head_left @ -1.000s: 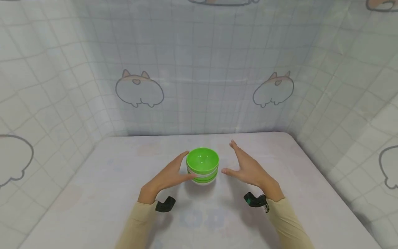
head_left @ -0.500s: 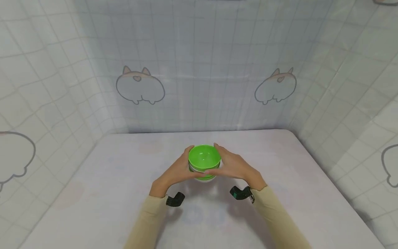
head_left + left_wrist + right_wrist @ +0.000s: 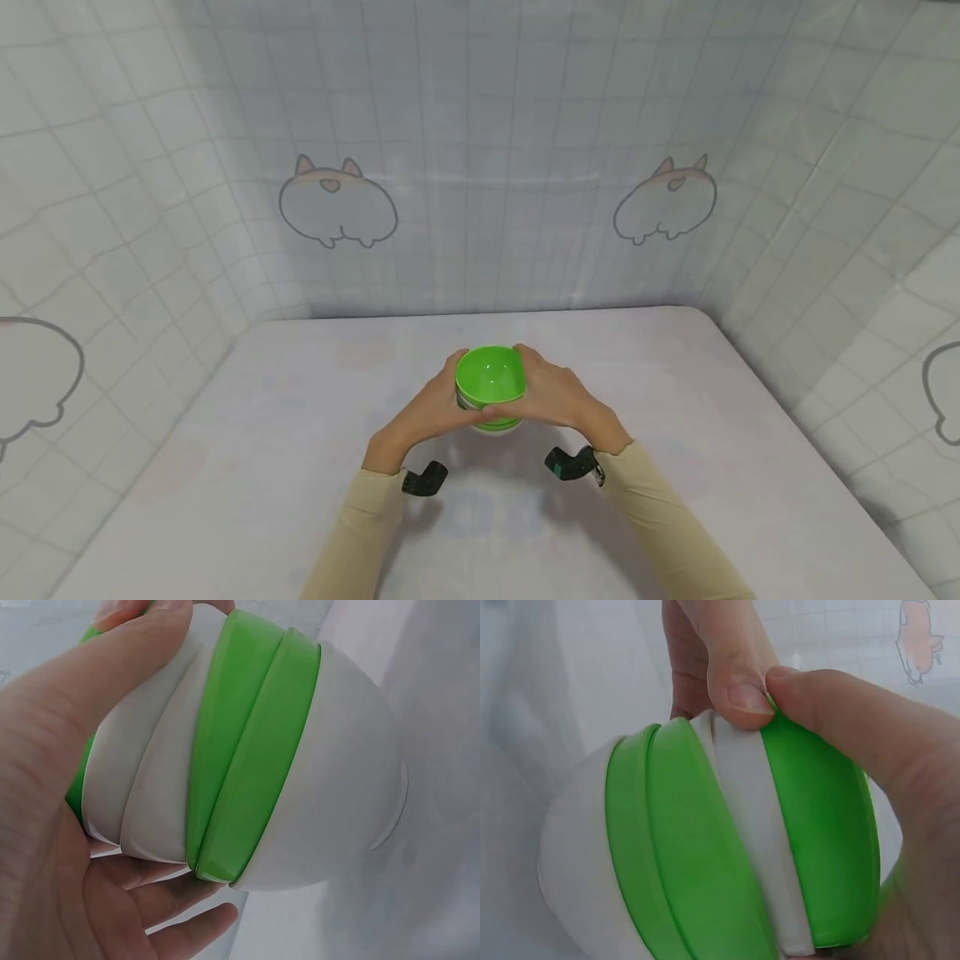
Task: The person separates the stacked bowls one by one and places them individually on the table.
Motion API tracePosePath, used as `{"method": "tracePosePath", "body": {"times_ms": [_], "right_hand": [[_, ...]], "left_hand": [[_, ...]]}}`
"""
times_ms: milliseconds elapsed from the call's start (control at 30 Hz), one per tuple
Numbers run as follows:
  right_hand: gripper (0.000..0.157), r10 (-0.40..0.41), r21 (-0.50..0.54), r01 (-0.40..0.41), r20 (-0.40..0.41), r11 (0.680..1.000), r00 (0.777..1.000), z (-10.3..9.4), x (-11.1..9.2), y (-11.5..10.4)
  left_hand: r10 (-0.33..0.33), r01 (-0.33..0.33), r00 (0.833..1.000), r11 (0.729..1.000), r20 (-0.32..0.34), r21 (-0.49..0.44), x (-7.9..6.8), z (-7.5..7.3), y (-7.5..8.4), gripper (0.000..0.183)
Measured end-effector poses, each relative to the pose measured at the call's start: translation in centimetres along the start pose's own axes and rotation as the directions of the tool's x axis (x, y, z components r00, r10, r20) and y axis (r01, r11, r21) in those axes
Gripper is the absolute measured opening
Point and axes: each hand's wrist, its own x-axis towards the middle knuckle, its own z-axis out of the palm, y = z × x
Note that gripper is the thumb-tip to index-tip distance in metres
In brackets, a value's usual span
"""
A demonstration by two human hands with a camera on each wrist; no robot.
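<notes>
A stack of nested green and white bowls [image 3: 255,750] stands upright on the table in front of me. The top green bowl [image 3: 489,377] faces up with its inside showing. My left hand [image 3: 427,408] curls round the stack's left side, thumb across the front and fingers behind, on the white bowls [image 3: 154,761] in the left wrist view. From the right, my right hand [image 3: 562,396] grips the top green bowl [image 3: 821,832]; its thumb lies along the front, and its fingers are mostly hidden. The two thumb tips meet at the front of the stack.
A pale cloth covers the table [image 3: 247,467]. Behind it and at both sides hang gridded curtains [image 3: 480,233] with cartoon animal prints. Each wrist carries a small black camera [image 3: 425,479].
Both hands have moved in to the stack, the right from well apart at the right side. In the last half second the right hand has shifted slightly left over the top bowl's rim.
</notes>
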Motion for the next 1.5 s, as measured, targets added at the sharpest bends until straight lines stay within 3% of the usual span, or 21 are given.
{"method": "tracePosePath", "body": {"times_ms": [433,800,1133,1333,1500], "right_hand": [[0.095,-0.038,0.192,0.054,-0.083,0.980,0.996,0.9,-0.4,0.6],[0.102,-0.021,0.321,0.054,-0.104,0.946,0.994,1.2,-0.4,0.6],[0.100,-0.105,0.391,0.143,-0.116,0.909,0.988,0.1,-0.7,0.2],[0.107,-0.051,0.321,0.105,-0.171,0.941,0.984,-0.8,-1.4,-0.2],[0.110,-0.009,0.406,0.077,-0.166,0.911,0.986,-1.3,-2.0,-0.2]], "left_hand": [[0.004,-0.004,1.000,1.000,-0.007,-0.006,-0.1,0.5,0.0,0.093],[-0.002,0.002,1.000,1.000,-0.011,-0.012,0.0,0.6,0.0,0.090],[-0.012,0.011,0.999,1.000,-0.032,-0.011,-0.1,0.8,-0.1,0.094],[-0.010,0.010,1.000,1.000,-0.022,-0.012,-0.3,0.7,-0.1,0.092],[-0.013,0.013,1.000,1.000,-0.008,-0.013,-0.3,0.7,-0.2,0.089]]}}
